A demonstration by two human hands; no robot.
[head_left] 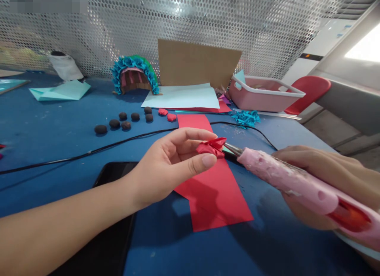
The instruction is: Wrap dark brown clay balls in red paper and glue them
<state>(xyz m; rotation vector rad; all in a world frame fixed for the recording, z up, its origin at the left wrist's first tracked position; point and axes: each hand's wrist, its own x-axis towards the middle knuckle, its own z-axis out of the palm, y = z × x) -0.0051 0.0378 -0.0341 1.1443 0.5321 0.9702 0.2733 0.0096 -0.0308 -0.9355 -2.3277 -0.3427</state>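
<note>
Between the thumb and fingers of my left hand [175, 165] is a small folded red paper piece [211, 147], pinched above the table. My right hand [323, 181] grips a pink hot glue gun [285, 177], whose metal nozzle [233, 148] meets or nearly meets the right side of the folded paper. The handle and trigger are mostly hidden. Below my left hand lies a strip of red paper [219, 200] on the blue table. Two small red folded pieces [171, 117] rest farther back, beside several dark round balls [114, 124].
A black cable [118, 143] crosses the table. A black phone-like slab [115, 228] lies under my left forearm. Behind are a blue-trimmed arch [135, 66], a cardboard sheet [198, 64], pale paper sheets [184, 96], crumpled blue paper [246, 118] and a pink basket [264, 96].
</note>
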